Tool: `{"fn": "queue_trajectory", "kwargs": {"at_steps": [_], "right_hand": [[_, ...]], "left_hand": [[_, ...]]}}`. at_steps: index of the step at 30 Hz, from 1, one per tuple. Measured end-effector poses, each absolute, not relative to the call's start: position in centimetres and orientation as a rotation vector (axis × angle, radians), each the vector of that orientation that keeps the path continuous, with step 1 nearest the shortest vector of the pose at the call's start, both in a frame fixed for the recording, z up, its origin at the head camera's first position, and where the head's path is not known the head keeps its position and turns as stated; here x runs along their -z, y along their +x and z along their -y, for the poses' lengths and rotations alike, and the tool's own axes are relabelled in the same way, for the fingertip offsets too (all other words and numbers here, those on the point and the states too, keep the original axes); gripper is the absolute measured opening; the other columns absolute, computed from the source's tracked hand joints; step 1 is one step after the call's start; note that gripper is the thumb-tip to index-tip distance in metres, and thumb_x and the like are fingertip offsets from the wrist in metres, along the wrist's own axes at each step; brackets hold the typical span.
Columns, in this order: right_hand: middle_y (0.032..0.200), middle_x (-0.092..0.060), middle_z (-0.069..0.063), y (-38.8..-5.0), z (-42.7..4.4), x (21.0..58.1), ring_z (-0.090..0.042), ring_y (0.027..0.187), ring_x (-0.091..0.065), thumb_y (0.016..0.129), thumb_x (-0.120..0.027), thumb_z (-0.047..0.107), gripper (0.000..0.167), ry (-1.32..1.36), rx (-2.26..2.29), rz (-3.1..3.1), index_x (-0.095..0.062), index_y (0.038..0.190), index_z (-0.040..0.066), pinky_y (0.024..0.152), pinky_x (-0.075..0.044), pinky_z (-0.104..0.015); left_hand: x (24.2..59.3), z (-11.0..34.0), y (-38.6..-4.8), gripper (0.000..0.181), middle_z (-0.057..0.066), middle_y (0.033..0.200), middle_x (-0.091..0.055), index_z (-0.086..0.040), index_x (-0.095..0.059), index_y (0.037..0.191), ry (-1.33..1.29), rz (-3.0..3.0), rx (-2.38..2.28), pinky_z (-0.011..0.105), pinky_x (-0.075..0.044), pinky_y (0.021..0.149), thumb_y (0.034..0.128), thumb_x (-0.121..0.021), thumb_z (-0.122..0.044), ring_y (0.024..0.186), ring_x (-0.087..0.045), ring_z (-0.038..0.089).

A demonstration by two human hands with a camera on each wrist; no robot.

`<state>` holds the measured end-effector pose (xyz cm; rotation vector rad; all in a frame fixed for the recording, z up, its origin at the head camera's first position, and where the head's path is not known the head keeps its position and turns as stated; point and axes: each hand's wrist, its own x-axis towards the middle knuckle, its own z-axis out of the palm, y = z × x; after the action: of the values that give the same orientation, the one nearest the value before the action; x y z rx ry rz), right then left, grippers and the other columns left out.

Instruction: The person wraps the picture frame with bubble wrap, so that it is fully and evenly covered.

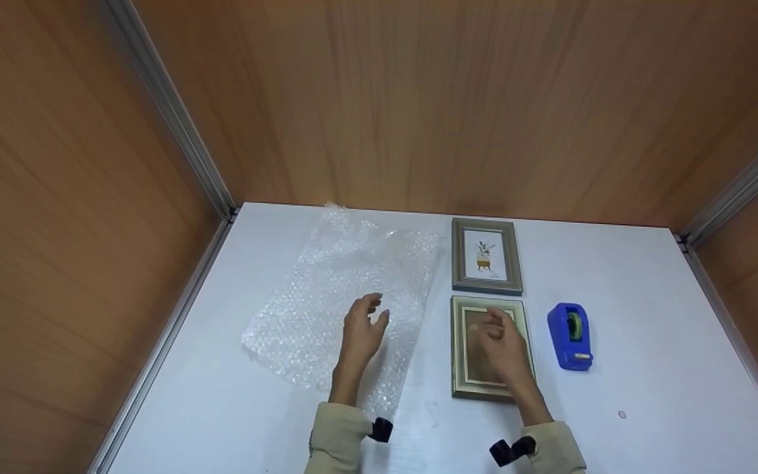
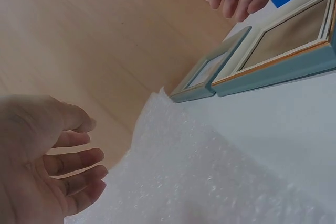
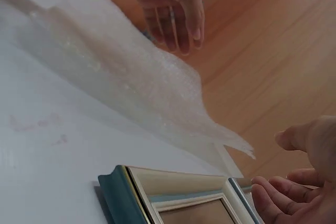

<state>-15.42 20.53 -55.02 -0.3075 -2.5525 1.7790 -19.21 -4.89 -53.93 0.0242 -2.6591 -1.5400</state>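
Observation:
My left hand (image 1: 362, 332) hovers over a sheet of bubble wrap (image 1: 326, 296), its fingers loosely bent and holding nothing. In the left wrist view that hand (image 2: 58, 161) shows a gap between thumb and fingers. My right hand (image 1: 503, 342) is above the nearer picture frame (image 1: 459, 349), which has a pale gold border and a brown middle. Nothing is in the right hand (image 3: 299, 177); its fingers are relaxed. Behind lies a second, grey-brown picture frame (image 1: 484, 257) with a plant picture in it.
A blue tape dispenser (image 1: 570, 337) with a green roll stands right of the frames. A small clear bit (image 1: 622, 415) lies on the white table (image 1: 668, 329). Wooden panels (image 1: 405, 105) rise behind and at both sides.

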Motion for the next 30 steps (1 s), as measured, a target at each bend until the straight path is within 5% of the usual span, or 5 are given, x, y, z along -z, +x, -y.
{"fn": "queue_trajectory", "kwargs": {"at_steps": [11, 20, 30], "right_hand": [[0.135, -0.051, -0.014, -14.7, -23.9, 55.8, -0.028, 0.121, -0.053, 0.094, -0.062, 0.028, 0.053, -0.363, -1.757, 2.526, -0.043, 0.139, 0.008, 0.1, -0.048, -0.043], [0.134, -0.052, -0.015, -14.2, -26.0, 56.2, -0.026, 0.12, -0.054, 0.094, -0.062, 0.027, 0.05, -0.472, -1.72, 2.518, -0.047, 0.135, 0.005, 0.083, -0.048, -0.015], [0.135, -0.05, -0.022, -13.4, -27.4, 57.2, -0.032, 0.123, -0.05, 0.094, -0.062, 0.024, 0.053, -0.503, -1.679, 2.546, -0.043, 0.137, -0.001, 0.098, -0.046, -0.029]], "left_hand": [[55.4, 0.6, -18.2, 0.037, 0.015, 0.117, -0.062, -0.001, -0.056, 0.126, -0.046, 2.731, 1.613, 0.037, -0.051, 0.093, 0.0914, -0.061, -0.012, 0.108, -0.059, 0.027], [56.7, -1.6, -17.1, 0.035, 0.015, 0.111, -0.064, 0.003, -0.058, 0.123, -0.122, 2.725, 1.612, 0.035, -0.054, 0.089, 0.0902, -0.063, -0.01, 0.103, -0.061, 0.026], [57.7, -3.1, -16.1, 0.036, 0.014, 0.111, -0.064, 0.003, -0.057, 0.122, -0.181, 2.784, 1.552, 0.037, -0.052, 0.091, 0.09, -0.064, -0.01, 0.104, -0.061, 0.025]]}}
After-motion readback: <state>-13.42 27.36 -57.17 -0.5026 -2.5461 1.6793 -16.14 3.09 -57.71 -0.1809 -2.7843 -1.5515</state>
